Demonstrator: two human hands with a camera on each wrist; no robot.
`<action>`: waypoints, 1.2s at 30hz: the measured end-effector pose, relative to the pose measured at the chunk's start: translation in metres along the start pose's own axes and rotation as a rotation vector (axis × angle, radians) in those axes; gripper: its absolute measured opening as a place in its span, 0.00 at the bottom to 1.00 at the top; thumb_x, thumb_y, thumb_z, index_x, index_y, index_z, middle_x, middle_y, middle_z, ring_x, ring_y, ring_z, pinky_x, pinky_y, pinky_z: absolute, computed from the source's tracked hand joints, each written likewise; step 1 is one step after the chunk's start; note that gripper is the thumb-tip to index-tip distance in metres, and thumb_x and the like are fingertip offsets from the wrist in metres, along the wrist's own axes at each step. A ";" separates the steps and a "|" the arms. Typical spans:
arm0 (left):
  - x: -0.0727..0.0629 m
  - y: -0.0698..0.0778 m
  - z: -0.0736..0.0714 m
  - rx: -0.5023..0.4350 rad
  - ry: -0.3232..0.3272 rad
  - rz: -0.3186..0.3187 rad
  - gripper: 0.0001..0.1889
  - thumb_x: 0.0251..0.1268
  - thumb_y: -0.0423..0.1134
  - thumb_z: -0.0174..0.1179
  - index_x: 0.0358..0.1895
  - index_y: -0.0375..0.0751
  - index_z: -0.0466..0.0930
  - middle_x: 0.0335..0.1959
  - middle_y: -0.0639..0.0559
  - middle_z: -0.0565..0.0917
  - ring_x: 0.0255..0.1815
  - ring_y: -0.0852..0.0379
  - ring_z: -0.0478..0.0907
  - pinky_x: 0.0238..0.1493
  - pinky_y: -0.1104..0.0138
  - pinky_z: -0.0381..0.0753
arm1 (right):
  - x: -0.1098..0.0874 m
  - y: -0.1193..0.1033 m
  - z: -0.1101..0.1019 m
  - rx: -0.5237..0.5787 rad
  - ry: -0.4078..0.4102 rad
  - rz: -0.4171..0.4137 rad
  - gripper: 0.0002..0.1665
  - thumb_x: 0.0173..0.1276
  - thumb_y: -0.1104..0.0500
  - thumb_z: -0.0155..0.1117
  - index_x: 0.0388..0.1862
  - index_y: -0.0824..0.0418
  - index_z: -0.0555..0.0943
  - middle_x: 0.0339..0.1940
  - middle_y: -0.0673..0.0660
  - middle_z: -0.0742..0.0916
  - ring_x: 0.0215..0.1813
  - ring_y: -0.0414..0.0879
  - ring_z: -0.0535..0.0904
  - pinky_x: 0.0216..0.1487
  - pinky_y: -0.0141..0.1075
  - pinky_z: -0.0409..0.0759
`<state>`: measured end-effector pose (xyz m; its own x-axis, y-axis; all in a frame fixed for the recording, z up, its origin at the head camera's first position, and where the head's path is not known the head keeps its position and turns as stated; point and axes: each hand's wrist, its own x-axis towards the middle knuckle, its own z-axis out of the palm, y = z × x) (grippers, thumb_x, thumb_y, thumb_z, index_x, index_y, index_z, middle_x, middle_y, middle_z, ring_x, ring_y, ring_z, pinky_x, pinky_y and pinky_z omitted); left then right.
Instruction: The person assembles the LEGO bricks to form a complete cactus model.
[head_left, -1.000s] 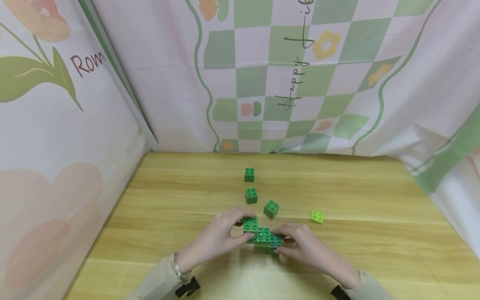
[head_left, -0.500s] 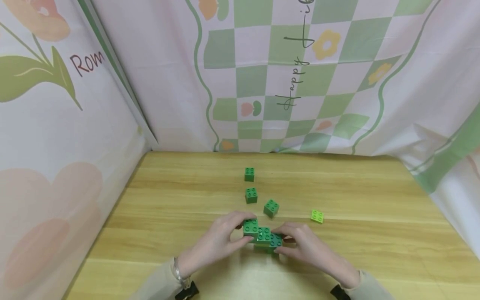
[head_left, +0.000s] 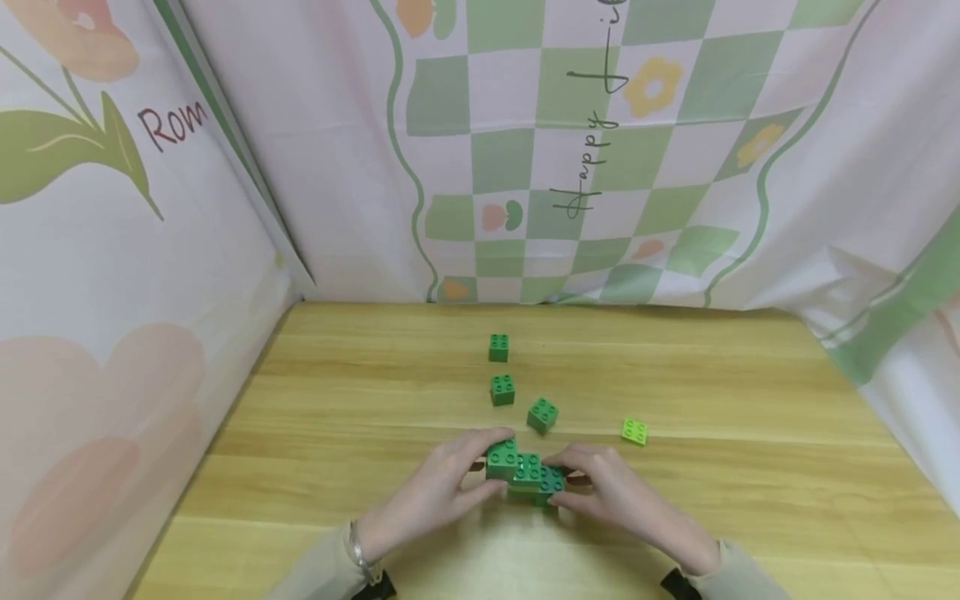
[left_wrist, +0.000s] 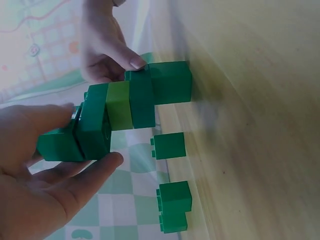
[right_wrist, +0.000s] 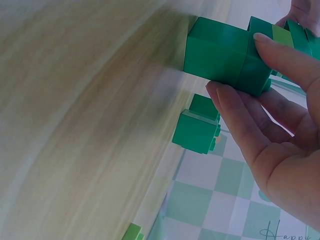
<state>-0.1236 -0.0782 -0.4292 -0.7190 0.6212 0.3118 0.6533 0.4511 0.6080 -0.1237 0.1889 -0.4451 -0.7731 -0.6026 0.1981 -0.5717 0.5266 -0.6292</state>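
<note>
Grips the top green brick (head_left: 501, 463) in the left hand (head_left: 442, 479), pinched between thumb and fingers. Grips the dark green brick (head_left: 551, 481), second layer from the base, likewise in the right hand (head_left: 607, 483). Joins both within one five-layer stepped brick stack (head_left: 527, 472), rising toward the left hand, with a lime layer (left_wrist: 119, 106) at mid-height. Sits low on or just above the wooden table (head_left: 360, 400); cannot tell which. Continues outward to the near loose brick (head_left: 542, 416), middle loose brick (head_left: 502, 389) and far loose brick (head_left: 498, 348), all green, standing apart beyond the stack. Extends rightward to a flat lime brick (head_left: 634, 432). Ends behind at a checked curtain (head_left: 502, 158).
</note>
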 end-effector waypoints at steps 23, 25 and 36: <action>-0.001 -0.002 0.003 -0.155 -0.033 -0.043 0.30 0.68 0.35 0.61 0.72 0.42 0.65 0.65 0.41 0.77 0.57 0.52 0.83 0.54 0.79 0.83 | 0.000 0.000 0.000 0.031 -0.006 0.014 0.22 0.56 0.63 0.74 0.50 0.67 0.83 0.43 0.63 0.89 0.42 0.49 0.89 0.42 0.31 0.90; -0.001 -0.003 0.004 -0.182 -0.029 -0.051 0.30 0.67 0.34 0.61 0.71 0.40 0.65 0.64 0.41 0.78 0.56 0.52 0.83 0.54 0.79 0.83 | 0.000 0.000 0.001 0.035 -0.005 0.013 0.22 0.56 0.63 0.74 0.50 0.68 0.83 0.43 0.63 0.89 0.42 0.49 0.89 0.42 0.32 0.90; -0.002 -0.004 0.006 -0.265 -0.024 -0.108 0.30 0.65 0.33 0.62 0.70 0.41 0.67 0.59 0.43 0.81 0.52 0.57 0.84 0.53 0.79 0.84 | 0.001 0.001 0.000 0.051 -0.006 0.023 0.22 0.56 0.62 0.74 0.50 0.67 0.83 0.44 0.63 0.89 0.42 0.49 0.89 0.42 0.32 0.90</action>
<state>-0.1236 -0.0774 -0.4363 -0.7735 0.5945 0.2194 0.4860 0.3343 0.8075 -0.1245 0.1886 -0.4457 -0.7842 -0.5942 0.1789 -0.5390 0.5094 -0.6708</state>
